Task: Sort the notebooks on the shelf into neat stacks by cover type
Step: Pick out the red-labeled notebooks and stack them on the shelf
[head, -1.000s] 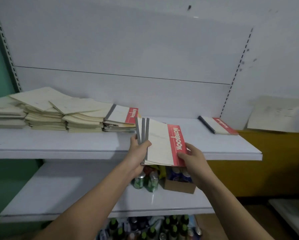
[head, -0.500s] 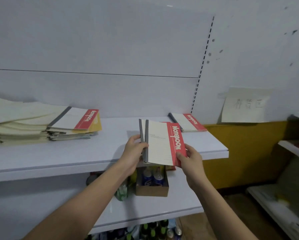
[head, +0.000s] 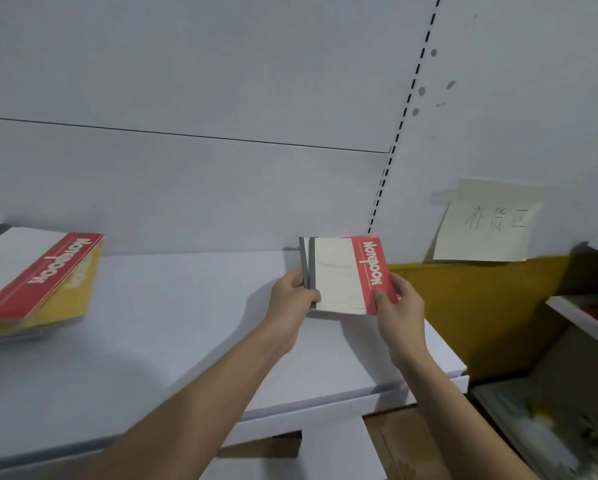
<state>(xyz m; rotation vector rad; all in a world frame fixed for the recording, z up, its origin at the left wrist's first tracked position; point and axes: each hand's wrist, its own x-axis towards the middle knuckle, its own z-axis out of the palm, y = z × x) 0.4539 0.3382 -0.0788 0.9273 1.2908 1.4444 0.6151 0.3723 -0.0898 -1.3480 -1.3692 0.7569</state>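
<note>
Held notebooks [head: 342, 275]: a small bundle, at least two, judged from the two grey spine strips offset at the left edge. Top cover white with a red band along the right edge, printed "NOTEBOOK" reading sideways. The bundle is above the right end of the white shelf [head: 173, 323], near the back panel; whether its lower edge touches the shelf cannot be told.

Left hand [head: 292, 296]: grips the spine side of the bundle, thumb curled over the front at the lower left corner, remaining fingers hidden behind.

Right hand [head: 399, 306]: grips the red-band side, thumb pressed onto the red strip near the lower right corner, fingers wrapped behind the edge.

Stack of notebooks [head: 38, 282]: lies at the far left of the same shelf, well apart from the hands. Top cover is the same white-and-red type; a yellow cover shows beneath it. Blurred, count not readable.

Paper note [head: 487, 221]: stuck on the wall right of the shelf, handwritten characters on it, above a yellow wall band [head: 481, 306].
</note>
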